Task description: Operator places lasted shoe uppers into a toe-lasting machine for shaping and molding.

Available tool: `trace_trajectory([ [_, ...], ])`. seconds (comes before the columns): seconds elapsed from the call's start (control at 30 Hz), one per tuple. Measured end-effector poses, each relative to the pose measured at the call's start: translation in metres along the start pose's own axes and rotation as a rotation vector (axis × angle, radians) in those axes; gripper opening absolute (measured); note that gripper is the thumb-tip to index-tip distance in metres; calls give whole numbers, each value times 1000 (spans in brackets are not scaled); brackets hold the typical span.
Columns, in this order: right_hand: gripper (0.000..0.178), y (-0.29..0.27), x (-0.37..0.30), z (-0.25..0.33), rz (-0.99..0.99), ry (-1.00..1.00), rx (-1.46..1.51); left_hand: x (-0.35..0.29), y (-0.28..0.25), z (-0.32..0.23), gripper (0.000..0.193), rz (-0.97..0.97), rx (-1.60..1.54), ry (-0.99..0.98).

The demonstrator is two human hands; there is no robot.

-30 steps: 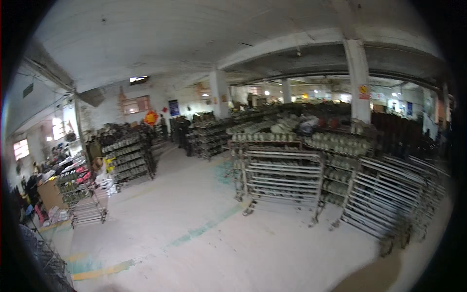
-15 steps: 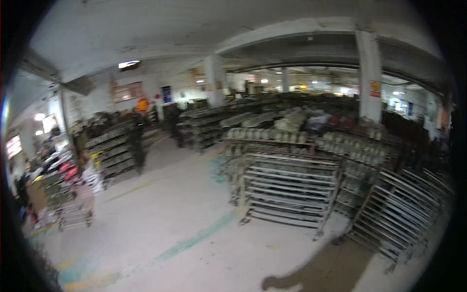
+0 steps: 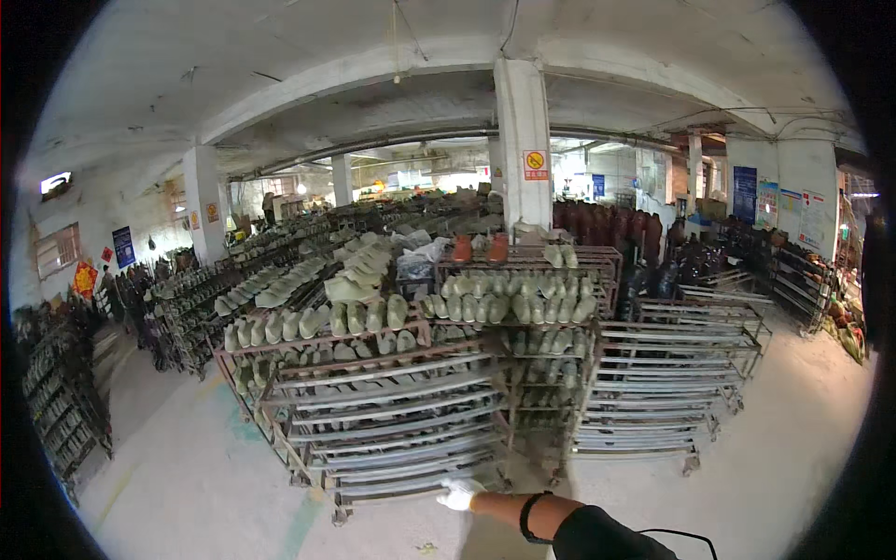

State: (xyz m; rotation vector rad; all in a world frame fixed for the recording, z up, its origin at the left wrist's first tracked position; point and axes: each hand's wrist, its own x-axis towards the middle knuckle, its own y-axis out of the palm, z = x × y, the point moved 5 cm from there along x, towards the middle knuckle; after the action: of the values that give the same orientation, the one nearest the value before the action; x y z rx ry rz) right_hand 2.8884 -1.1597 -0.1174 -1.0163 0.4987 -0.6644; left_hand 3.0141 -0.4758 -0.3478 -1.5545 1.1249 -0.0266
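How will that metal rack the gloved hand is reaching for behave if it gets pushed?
The metal rack likely rolls rather than slides: small casters seem to sit under its frame. It probably feels heavy, with many steel shelves and pale shoe lasts on top. Those loose lasts may wobble or drop if the right hand shoves hard.

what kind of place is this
Probably a shoe factory or its storeroom: rows of wheeled metal racks, many loaded with pale foot-shaped shoe forms, stand on a bare concrete floor between thick pillars.
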Motion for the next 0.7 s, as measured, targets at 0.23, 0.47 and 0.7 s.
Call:
trace_trajectory([
  [0.23, 87, -99, 191, 156, 49, 60, -128, 139, -92, -4, 27, -131, -710, -176],
  [0.47, 90, -136, 352, 157, -58, -115, -399, 165, -195, -40, 31, -279, -1321, -458],
  [0.7, 65, -112, 464, 187, 168, -211, -353, 169, -74, -142, 32, -548, -1648, -388],
])
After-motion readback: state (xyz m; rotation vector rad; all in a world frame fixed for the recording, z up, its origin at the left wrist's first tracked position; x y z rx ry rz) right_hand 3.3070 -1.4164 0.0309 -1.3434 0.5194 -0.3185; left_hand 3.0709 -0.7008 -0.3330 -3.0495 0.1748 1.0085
